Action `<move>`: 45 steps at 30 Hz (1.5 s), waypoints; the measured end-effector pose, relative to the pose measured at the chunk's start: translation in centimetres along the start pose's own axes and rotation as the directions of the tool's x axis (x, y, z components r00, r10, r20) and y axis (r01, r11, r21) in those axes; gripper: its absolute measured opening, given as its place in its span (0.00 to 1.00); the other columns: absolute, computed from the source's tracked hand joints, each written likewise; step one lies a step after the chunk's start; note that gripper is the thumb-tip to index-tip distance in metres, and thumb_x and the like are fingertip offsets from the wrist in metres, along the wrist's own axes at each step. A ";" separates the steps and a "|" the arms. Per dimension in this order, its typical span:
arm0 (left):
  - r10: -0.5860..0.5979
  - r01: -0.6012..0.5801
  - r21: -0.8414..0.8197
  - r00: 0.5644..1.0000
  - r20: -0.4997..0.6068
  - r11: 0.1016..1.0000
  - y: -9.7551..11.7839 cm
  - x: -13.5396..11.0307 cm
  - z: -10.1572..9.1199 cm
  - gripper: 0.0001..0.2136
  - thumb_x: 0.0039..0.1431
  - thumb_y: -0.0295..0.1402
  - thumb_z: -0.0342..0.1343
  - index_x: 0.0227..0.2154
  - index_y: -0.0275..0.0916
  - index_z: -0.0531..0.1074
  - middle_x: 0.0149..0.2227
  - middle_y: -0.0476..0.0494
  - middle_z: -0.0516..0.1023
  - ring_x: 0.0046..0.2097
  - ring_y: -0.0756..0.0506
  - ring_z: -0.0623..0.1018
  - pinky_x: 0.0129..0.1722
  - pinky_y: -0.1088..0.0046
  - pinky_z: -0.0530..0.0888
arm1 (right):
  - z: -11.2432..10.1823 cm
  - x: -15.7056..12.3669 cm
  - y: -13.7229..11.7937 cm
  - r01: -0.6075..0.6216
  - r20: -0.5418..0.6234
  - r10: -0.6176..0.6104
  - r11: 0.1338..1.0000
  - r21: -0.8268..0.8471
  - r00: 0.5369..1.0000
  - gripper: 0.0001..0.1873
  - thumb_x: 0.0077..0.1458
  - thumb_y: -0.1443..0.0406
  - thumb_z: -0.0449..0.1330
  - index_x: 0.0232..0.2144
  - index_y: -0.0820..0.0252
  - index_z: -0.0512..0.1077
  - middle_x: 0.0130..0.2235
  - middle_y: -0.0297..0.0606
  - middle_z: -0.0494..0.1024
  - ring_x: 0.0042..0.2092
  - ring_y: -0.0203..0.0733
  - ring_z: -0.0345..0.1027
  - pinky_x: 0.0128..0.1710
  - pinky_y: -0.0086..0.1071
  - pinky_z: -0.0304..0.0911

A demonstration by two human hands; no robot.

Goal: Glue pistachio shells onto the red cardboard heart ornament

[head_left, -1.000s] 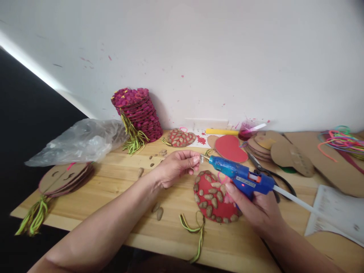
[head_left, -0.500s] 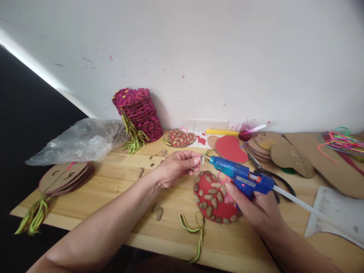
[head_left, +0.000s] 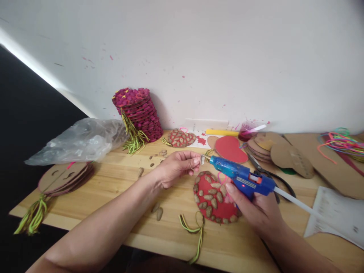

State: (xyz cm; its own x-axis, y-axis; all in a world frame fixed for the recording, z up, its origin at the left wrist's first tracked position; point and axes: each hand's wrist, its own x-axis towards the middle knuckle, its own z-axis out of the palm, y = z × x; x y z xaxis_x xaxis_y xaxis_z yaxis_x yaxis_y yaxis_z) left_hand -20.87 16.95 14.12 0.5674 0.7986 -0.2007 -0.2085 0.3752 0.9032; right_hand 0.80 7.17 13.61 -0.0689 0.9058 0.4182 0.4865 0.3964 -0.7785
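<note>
My right hand [head_left: 263,214] grips a blue hot glue gun [head_left: 241,176], with a long white glue stick [head_left: 295,201] coming out of its back. Its metal nozzle points left, right beside a small, pale, seed-like piece [head_left: 202,160] pinched in the fingertips of my left hand [head_left: 179,167]; what looks like clear glue covers its side. Below the gun lies a red round decoration [head_left: 203,193] studded with brown seeds, partly hidden by my right hand. A yellow-green yarn tassel [head_left: 199,237] hangs from it toward the table's front edge.
Loose brown seeds [head_left: 159,214] lie left of the decoration. Behind stand a purple stack of studded discs [head_left: 139,113] and a plastic bag [head_left: 76,140]. At right are black scissors [head_left: 273,176], a red heart cutout [head_left: 231,149], cardboard shapes [head_left: 292,159] and a cup [head_left: 248,131].
Both hands hold nearly the same position, the nozzle staying beside the small piece. Nothing else has visibly moved.
</note>
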 end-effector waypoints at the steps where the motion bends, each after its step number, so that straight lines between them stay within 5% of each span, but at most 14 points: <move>1: -0.003 0.003 -0.001 1.000 0.003 1.000 0.0 0.0 0.0 0.16 0.47 0.40 0.72 0.31 0.33 0.77 0.27 0.49 0.75 0.29 0.54 0.72 0.30 0.78 0.64 | 0.0 0.0 0.0 -0.004 -0.001 0.004 1.000 0.003 1.000 0.09 0.60 0.66 0.59 0.27 0.55 0.72 0.22 0.32 0.75 0.23 0.37 0.70 0.24 0.30 0.66; 27: 0.013 -0.013 -0.011 1.000 0.000 1.000 0.1 -0.1 -0.1 0.16 0.47 0.39 0.72 0.32 0.32 0.77 0.27 0.48 0.75 0.28 0.54 0.71 0.29 0.79 0.65 | -0.3 -0.1 0.4 0.004 -0.030 -0.005 0.999 -0.035 1.000 0.06 0.60 0.66 0.60 0.31 0.56 0.78 0.24 0.32 0.77 0.26 0.36 0.72 0.27 0.27 0.69; 45: 0.031 -0.031 -0.008 1.000 -0.001 1.000 0.0 -0.1 -0.2 0.16 0.47 0.40 0.73 0.31 0.33 0.77 0.27 0.48 0.74 0.29 0.54 0.72 0.29 0.80 0.66 | -0.2 -0.2 0.5 -0.024 -0.008 0.023 1.000 -0.016 1.000 0.10 0.61 0.66 0.60 0.27 0.57 0.71 0.24 0.31 0.77 0.25 0.35 0.72 0.27 0.28 0.68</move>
State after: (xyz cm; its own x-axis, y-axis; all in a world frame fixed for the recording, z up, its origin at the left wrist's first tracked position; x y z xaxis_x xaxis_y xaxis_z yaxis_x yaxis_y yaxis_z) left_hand -21.09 16.94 14.07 0.5599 0.8102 -0.1735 -0.2320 0.3543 0.9059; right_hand 1.21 7.12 13.26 -0.0502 0.9135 0.4036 0.5018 0.3725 -0.7807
